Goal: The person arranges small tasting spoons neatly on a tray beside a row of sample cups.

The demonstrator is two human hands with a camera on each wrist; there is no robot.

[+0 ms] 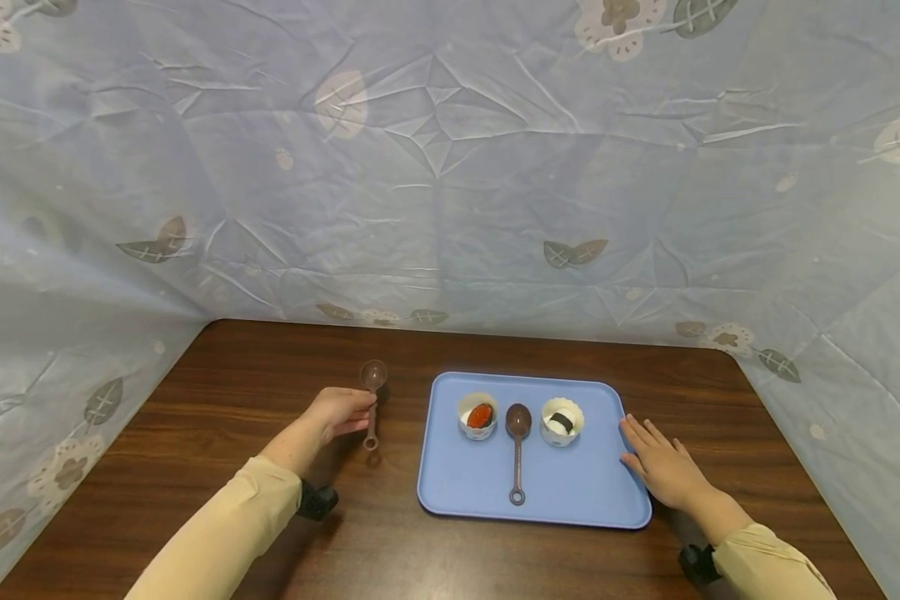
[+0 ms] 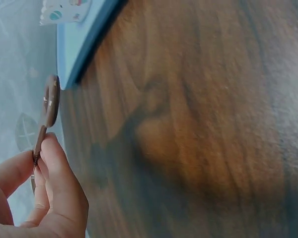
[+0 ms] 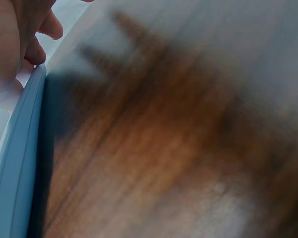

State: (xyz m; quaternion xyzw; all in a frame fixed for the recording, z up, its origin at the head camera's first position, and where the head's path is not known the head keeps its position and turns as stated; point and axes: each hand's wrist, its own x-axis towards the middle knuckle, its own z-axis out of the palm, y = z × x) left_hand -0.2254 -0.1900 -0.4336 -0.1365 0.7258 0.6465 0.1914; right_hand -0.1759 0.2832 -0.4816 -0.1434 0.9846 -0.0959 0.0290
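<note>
Between thumb and fingers, my left hand (image 1: 339, 412) pinches a brown measuring spoon (image 1: 373, 377) by its handle, left of the blue tray (image 1: 461, 487). In the left wrist view, the ring end of this spoon (image 2: 51, 101) points toward the tray's corner, above the table. My right hand (image 1: 666, 471) lies with straight fingers on the tray's right rim. The right wrist view shows fingertips (image 3: 36, 52) right at that rim. A second brown measuring spoon (image 1: 518, 421) lies on the tray between two small paper cups, its bowl toward the back.
The left cup (image 1: 477, 432) holds sushi with an orange-red top (image 1: 480, 415); the right cup (image 1: 559, 436) holds a white piece with a dark band (image 1: 562, 422). All stand on a dark wooden table (image 1: 255, 375). Pale patterned sheeting (image 1: 435, 225) closes off the back and sides.
</note>
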